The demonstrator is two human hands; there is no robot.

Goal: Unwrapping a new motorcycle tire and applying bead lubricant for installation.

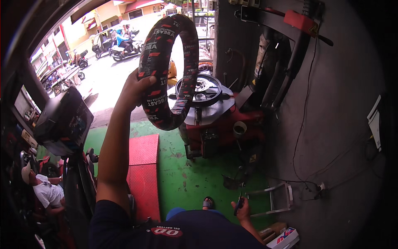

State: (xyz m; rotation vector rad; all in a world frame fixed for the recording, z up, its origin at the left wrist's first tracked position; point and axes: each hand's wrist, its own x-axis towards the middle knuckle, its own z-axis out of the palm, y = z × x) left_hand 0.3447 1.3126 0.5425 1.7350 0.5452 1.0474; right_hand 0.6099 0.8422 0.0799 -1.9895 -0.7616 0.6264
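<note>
The left arm stretches up and forward, its hand [134, 88] raised high with fingers curled tight in a grip. The right hand [241, 208] hangs low beside the body, fingers closed.

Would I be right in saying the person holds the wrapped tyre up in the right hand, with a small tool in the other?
Not quite: the head view shows the left hand holding up the wrapped tyre, while the right hand holds the small tool.

Tyre machine [215, 120] blocks ahead; green floor [195, 182] open.
</note>
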